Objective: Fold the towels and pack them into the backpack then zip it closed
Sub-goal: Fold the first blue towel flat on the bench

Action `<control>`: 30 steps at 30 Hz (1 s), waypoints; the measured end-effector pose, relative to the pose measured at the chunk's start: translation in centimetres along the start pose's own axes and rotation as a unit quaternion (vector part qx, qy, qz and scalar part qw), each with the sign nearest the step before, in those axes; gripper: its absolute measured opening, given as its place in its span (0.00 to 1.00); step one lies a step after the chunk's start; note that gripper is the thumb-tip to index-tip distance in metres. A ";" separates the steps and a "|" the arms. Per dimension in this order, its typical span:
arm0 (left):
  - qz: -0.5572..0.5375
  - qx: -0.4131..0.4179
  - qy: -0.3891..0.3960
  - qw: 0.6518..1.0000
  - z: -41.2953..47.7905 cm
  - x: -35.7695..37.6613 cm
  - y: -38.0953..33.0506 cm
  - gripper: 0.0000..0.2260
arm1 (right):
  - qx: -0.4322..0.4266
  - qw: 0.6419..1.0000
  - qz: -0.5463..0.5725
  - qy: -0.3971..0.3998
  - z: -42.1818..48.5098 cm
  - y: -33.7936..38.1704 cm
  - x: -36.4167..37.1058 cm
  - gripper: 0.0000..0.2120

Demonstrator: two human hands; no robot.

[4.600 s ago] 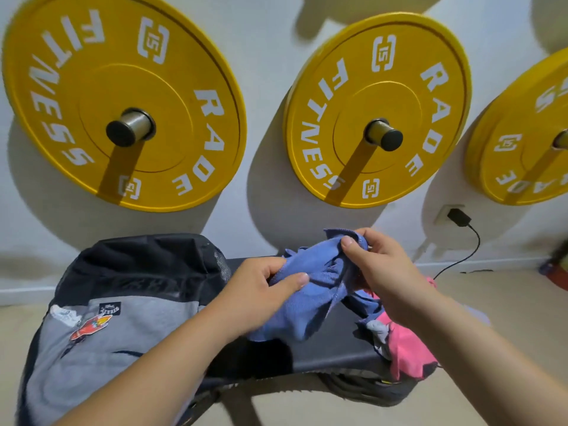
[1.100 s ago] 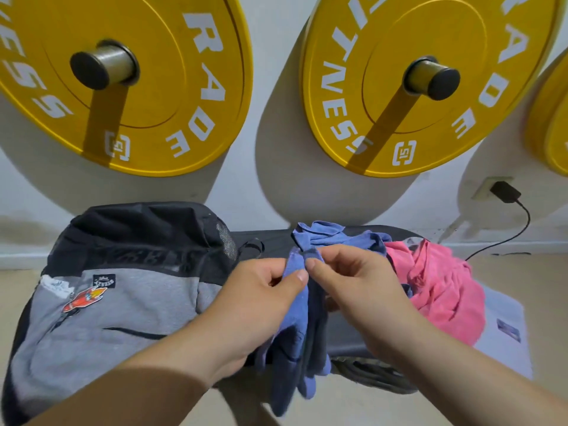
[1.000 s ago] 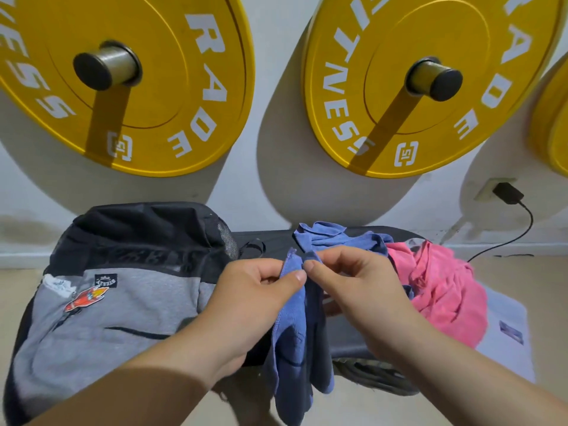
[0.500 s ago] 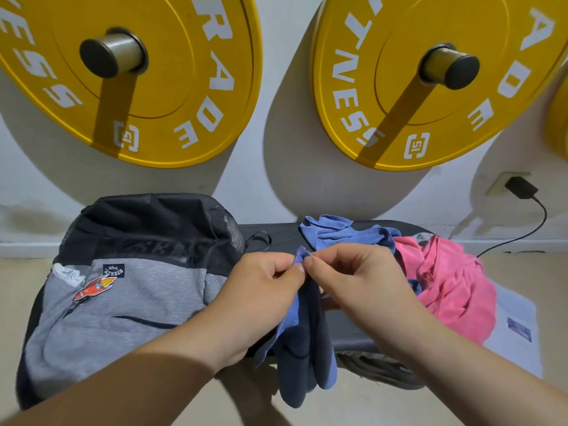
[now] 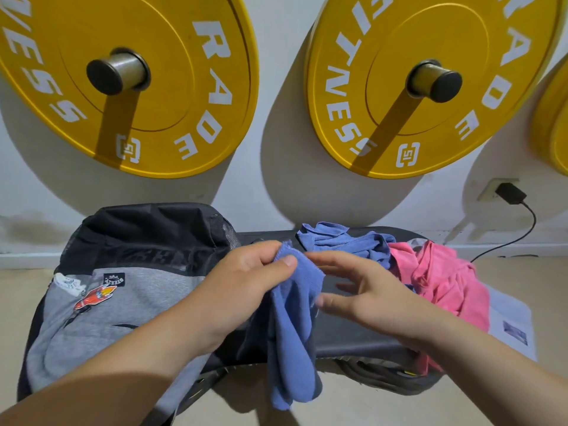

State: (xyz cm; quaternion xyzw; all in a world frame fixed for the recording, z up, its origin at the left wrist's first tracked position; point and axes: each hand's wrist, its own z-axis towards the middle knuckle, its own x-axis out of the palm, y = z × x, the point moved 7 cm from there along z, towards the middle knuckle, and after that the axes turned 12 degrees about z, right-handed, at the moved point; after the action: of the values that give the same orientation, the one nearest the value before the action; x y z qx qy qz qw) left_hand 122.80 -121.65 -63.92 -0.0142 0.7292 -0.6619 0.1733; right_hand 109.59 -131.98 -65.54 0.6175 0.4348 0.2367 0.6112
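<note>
- The left hand (image 5: pixel 252 281) pinches the top corner of a blue terry towel (image 5: pixel 292 327) between thumb and curled fingers, and the cloth hangs down below that hand in loose folds, past the front edge of the black padded bench (image 5: pixel 353 333).
- The right hand (image 5: pixel 365 290) is open just right of the hanging towel, with its fingers spread and gripping nothing. Its thumb tip is very near the towel's edge, but whether it touches cannot be told.
- The grey-and-black fabric backpack (image 5: pixel 107 302) lies left of the left hand, partly under that forearm. It has a red rocket patch on its grey front, and its black top is towards the wall.
- Beyond the right hand's fingertips a second crumpled blue towel (image 5: pixel 341 241) lies on the bench.
- Touching that heap, further right of the right hand, a crumpled pink towel (image 5: pixel 439 278) lies on the bench.
- A pale grey cloth (image 5: pixel 510 318) with a small label lies under the pink towel's far side.
- Above both hands, yellow round weight plates (image 5: pixel 129 81) hang on pegs on the white wall.
</note>
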 end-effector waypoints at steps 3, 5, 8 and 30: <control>-0.136 0.026 -0.017 0.990 -0.5 -1.1 -2.4 0.08 | -0.049 0.995 -0.038 0.077 -0.4 0.6 1.0 0.15; -0.149 0.039 -0.037 0.987 -0.3 -2.2 -2.9 0.11 | -0.056 0.993 -0.049 0.096 -0.7 1.0 1.3 0.13; -0.102 0.023 -0.098 0.990 0.1 -3.7 -1.9 0.12 | -0.023 0.994 -0.051 0.092 -0.5 0.4 0.9 0.08; 0.149 0.031 -0.216 0.964 0.3 -6.8 1.0 0.14 | 0.003 0.887 -0.417 -0.197 0.2 -1.0 -8.8 0.07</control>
State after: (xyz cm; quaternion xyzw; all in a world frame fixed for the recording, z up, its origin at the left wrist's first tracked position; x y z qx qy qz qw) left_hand 129.48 -120.13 -63.31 -0.0428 0.6476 -0.6318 0.4238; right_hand 105.04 -139.44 -64.43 0.4147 0.5237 -0.1682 0.7249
